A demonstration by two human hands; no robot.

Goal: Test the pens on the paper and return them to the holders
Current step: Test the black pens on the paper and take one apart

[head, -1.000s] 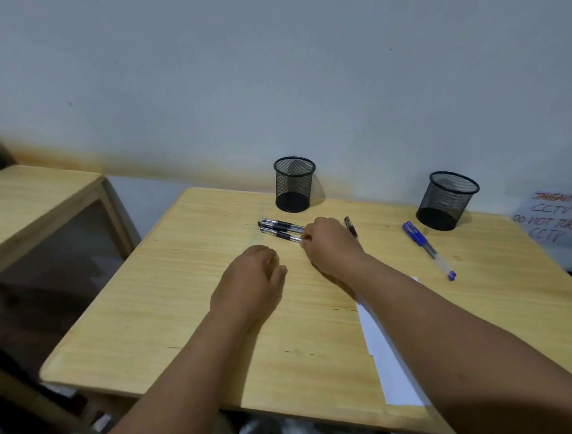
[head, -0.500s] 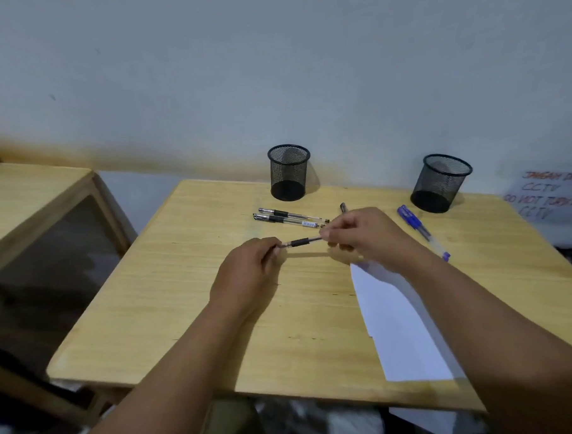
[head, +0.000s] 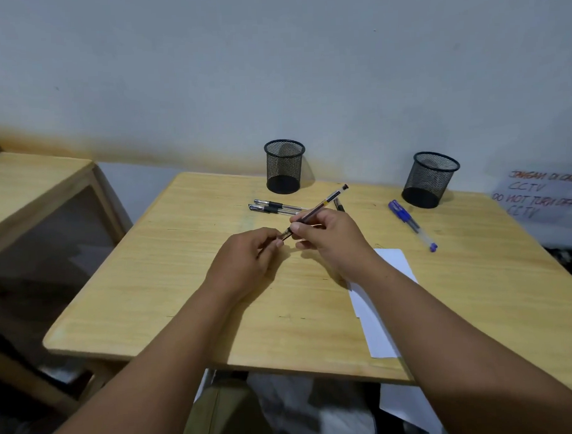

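Observation:
My right hand (head: 331, 244) grips a black pen (head: 326, 202) above the table, its rear end tilted up and to the right. My left hand (head: 244, 261) pinches the pen's cap at the pen's lower end; the cap is mostly hidden by my fingers. Two more black pens (head: 277, 207) lie side by side behind my hands, and a further dark pen (head: 339, 205) peeks out behind my right hand. A blue pen (head: 411, 224) lies to the right. The white paper (head: 394, 261) lies under my right forearm. Two black mesh holders (head: 285, 166) (head: 430, 179) stand at the back.
The wooden table (head: 182, 270) stands against a pale wall. A second wooden table (head: 24, 182) is to the left across a gap. A handwritten CCTV sign (head: 539, 196) leans at the far right. Another sheet of paper (head: 407, 405) lies below the table's front edge.
My right hand picked one black pen from the group and brought it toward me. My left hand took hold of its cap end, and the pen tilted up to the right.

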